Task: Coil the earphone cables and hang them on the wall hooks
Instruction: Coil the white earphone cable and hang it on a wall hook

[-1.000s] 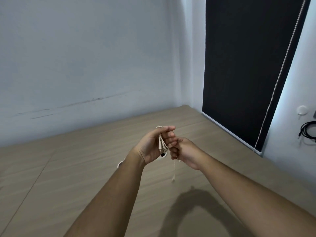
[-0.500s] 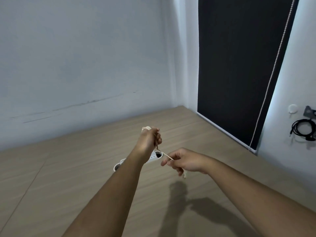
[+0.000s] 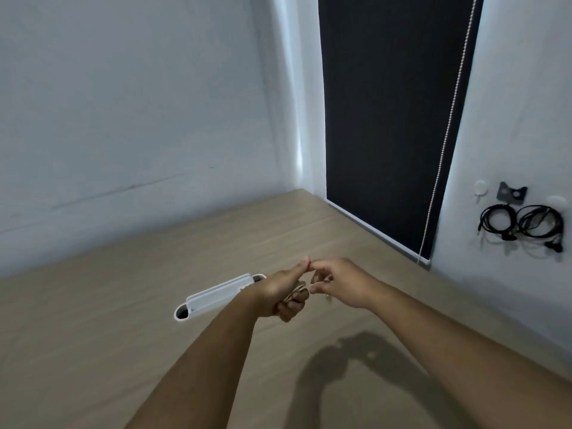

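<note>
A small bundle of beige earphone cable sits in the left hand, low in the middle of the view and over the wooden table. Only a few pale loops show between the curled fingers; the rest of the coil is buried in the fist, so how many turns it has cannot be told. A short tail of the cable ends in a tiny pale piece just under the right hand, too small and blurred to say whether it is a plug or an earbud. The left hand is closed around the bundle, thumb stretched up and to the right. The right hand is beside it with its fingers bent, index tip meeting the left thumb tip; its lower fingers pinch toward the cable, though the actual contact is hard to make out. Both forearms reach in from the bottom edge, which cuts them off. Behind the left wrist lies a white oblong cable cover set in the table, its right end hidden by the hand. On the wall to the right, well apart from the hands, two black coiled earphone cables hang side by side below a white round hook and a dark bracket. A black roller blind with a bead chain fills the corner.
</note>
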Demonstrator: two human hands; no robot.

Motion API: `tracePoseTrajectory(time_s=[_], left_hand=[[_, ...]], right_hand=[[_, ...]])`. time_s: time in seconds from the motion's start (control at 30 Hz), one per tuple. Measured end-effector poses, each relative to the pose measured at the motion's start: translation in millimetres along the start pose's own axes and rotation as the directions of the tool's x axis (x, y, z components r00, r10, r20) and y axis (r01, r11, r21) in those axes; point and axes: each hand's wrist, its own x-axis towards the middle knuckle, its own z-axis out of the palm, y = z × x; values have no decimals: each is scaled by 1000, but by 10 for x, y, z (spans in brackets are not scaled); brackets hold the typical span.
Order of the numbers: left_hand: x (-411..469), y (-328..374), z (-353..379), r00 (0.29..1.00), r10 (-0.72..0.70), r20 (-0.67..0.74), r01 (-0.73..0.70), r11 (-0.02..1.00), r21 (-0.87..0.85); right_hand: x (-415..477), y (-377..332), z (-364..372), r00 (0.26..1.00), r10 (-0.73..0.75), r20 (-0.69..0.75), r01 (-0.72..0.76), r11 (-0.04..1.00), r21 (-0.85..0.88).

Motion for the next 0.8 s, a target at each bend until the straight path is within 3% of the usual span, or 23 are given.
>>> tracePoseTrajectory(time_s=[0.17,0.37,0.47,0.67,0.8], left_hand=[[238,143,137,992,27,120,-26,1000,-9],[618,455,488,964,240,-116,-222,963,150],[896,630,678,961,269,-72,-261,960,106],[1368,1021,1109,953,298,60,-280,936,-214],[1733,1213,1436,942,334,41,-327,937,-125]], right_hand=[[-60,255,-178,998,44,33,-44,999,-1],[-133,623,-614,986,163,-28,-164,986,-33],[-190,842,-938,971,236,-42,-232,969,89],[-343,1326,-1482,936,342,-81,-284,873,396],[-485,1718,-1778,862,434,-262,-283,841,461]])
